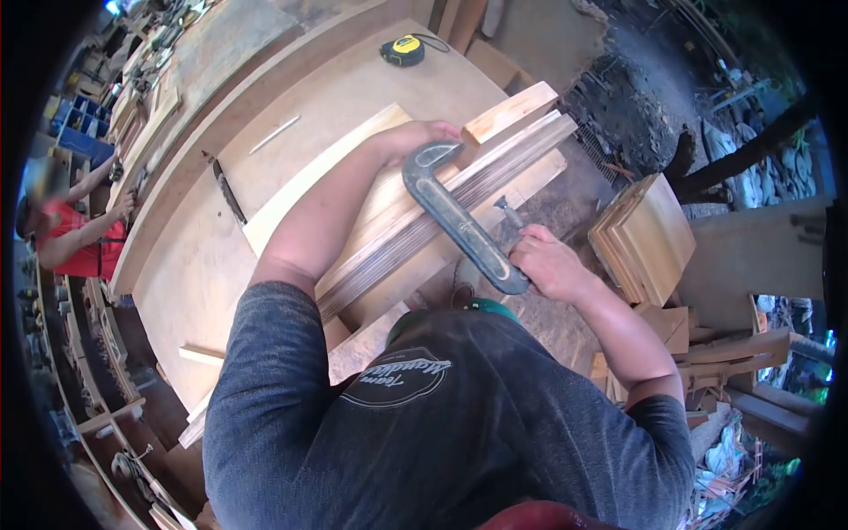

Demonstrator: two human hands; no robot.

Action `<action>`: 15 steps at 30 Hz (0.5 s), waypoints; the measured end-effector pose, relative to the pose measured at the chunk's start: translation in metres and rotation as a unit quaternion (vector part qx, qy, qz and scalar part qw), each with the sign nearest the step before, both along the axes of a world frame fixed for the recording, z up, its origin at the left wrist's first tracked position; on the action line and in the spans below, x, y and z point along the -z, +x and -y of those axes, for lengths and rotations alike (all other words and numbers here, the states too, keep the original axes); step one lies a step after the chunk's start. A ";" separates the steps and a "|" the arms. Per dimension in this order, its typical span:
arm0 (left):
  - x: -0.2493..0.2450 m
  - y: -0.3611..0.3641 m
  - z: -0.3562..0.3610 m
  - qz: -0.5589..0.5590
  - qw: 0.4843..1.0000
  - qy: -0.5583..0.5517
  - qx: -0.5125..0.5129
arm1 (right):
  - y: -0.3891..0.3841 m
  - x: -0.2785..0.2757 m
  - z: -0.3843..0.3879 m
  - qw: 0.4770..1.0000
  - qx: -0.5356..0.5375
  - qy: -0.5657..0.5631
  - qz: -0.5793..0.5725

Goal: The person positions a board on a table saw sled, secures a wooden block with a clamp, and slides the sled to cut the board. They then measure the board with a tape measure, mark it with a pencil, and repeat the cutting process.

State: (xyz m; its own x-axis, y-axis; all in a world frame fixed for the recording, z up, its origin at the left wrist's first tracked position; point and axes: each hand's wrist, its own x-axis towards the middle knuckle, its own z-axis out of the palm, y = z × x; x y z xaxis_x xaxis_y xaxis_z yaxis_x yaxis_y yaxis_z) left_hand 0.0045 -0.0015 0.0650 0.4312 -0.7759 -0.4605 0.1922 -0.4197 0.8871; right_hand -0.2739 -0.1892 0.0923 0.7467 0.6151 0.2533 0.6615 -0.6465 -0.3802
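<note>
Clamp (430,187): we judge heavy, stiff; best held by frame (461,228). Our right hand (549,264) grasps screw (511,214) end; left hand (413,140) over boards (390,208), grip untellable.

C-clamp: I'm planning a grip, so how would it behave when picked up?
The C-clamp is probably stiff and heavy for its size, judging by its thick, metallic look. It may twist, as its open C shape is lopsided.

Lone head-worn camera, facing forward and down, near hands (551,265).
</note>
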 end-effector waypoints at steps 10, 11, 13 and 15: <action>0.019 0.025 0.005 -0.129 0.991 -0.017 -0.021 | 0.026 0.018 0.013 0.998 -0.041 0.035 0.029; 0.023 0.029 0.004 -0.130 0.991 -0.016 -0.026 | 0.025 0.021 0.015 0.999 -0.035 0.017 0.032; 0.016 0.025 0.004 -0.137 0.990 -0.017 0.005 | 0.026 0.024 0.018 0.999 -0.029 0.001 0.031; 0.023 0.027 0.006 -0.135 0.991 -0.014 0.002 | 0.025 0.023 0.018 1.000 -0.010 -0.013 0.019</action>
